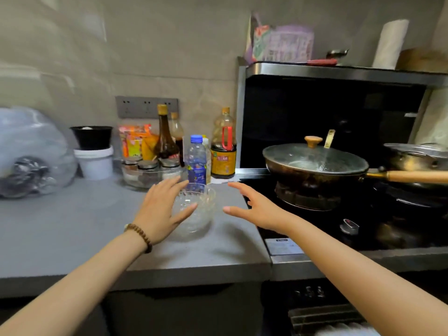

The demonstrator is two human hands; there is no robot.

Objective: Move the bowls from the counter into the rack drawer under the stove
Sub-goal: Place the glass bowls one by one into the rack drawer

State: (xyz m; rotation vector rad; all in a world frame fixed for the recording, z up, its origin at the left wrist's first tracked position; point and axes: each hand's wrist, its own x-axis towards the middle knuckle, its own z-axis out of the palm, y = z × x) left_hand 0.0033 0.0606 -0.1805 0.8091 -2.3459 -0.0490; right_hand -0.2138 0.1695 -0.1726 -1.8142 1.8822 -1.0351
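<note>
Two bare forearms are extended over the grey counter (72,226), the left wrist ringed by a beaded bracelet (139,235). One clear cut-glass bowl (202,207) is set upright near the counter's right end, beside the stove (363,221) and in front of a blue-capped water bottle (196,158). It is flanked by the left hand (160,209), fingers spread wide, thumb overlapping the bowl's left rim (contact cannot be told), and by the right hand (257,207), likewise spread wide, kept apart from the bowl, nothing held. One glass-lidded wok (315,163) is seated on the stove.
</note>
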